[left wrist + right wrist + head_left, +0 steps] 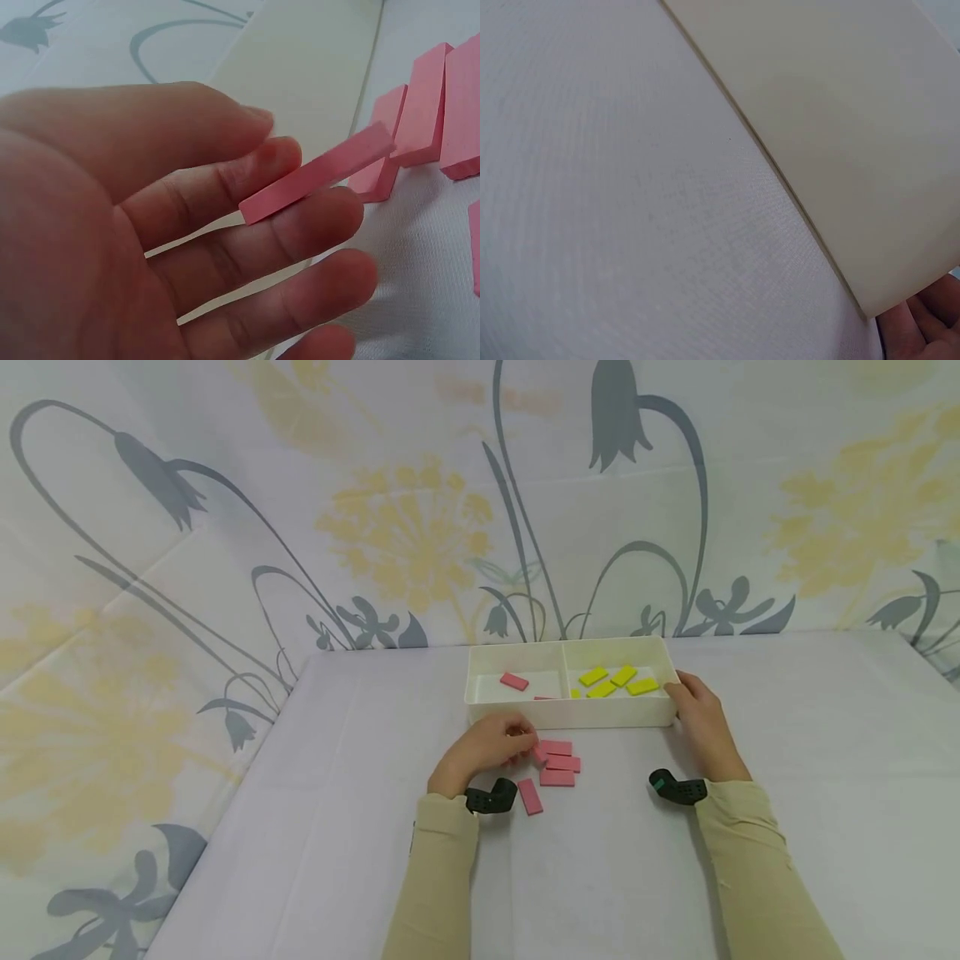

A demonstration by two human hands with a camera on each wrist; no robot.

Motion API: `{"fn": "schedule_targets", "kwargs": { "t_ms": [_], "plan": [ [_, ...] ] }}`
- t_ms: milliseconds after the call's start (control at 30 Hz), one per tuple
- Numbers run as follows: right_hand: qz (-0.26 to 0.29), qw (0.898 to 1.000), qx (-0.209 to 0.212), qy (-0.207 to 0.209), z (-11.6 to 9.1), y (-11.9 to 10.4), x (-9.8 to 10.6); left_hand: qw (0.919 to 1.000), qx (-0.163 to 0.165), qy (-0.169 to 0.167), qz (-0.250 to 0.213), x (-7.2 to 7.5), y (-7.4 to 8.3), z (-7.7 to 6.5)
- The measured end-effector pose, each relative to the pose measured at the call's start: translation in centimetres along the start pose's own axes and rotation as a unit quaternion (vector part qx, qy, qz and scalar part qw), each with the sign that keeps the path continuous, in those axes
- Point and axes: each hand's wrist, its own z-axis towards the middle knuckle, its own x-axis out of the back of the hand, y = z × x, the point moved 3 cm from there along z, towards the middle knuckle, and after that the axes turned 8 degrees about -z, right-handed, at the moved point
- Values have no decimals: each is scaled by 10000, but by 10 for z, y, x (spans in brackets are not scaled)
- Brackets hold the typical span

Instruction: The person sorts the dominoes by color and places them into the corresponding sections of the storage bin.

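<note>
Just in front of a white two-compartment box (585, 714), my left hand (489, 745) holds a small pink block (315, 174). In the left wrist view that block lies against the index and middle fingers, with the thumb above. Several more pink blocks (557, 778) lie close together on the cloth beside these fingers, and a separate pink block (530, 797) lies nearer to me. At the box's right end, my right hand (703, 718) grips the corner, thumb at the rim; most of its fingers are hidden behind the wall.
Inside the box, a pink block (514, 681) lies in the left compartment and several yellow blocks (624, 676) in the right one. A divider (566, 670) separates them. A white cloth (600, 868) covers the table, and a flower-patterned curtain (555, 510) hangs behind.
</note>
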Motion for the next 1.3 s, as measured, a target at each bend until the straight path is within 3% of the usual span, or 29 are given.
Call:
{"fn": "schedule_targets", "kwargs": {
  "t_ms": [333, 533, 800, 1100, 1300],
  "plan": [
    [-5, 10000, -23, -8, 1, 1, -1, 9985, 108, 535, 13, 5, 3, -4],
    [4, 10000, -42, 4, 1, 1, -1, 9969, -21, 782, 33, 8, 5, -3],
    [18, 9999, -98, -24, 0, 2, -1, 9967, -66, 799, -116, 8, 9, -5],
    [-69, 9999, -117, -25, 0, 1, -1, 9948, -280, 979, -98, 11, 15, -8],
    [-58, 10000, -9, 4, -1, 1, 0, 9881, -597, 1389, -289, 15, 18, -7]
  ]
}}
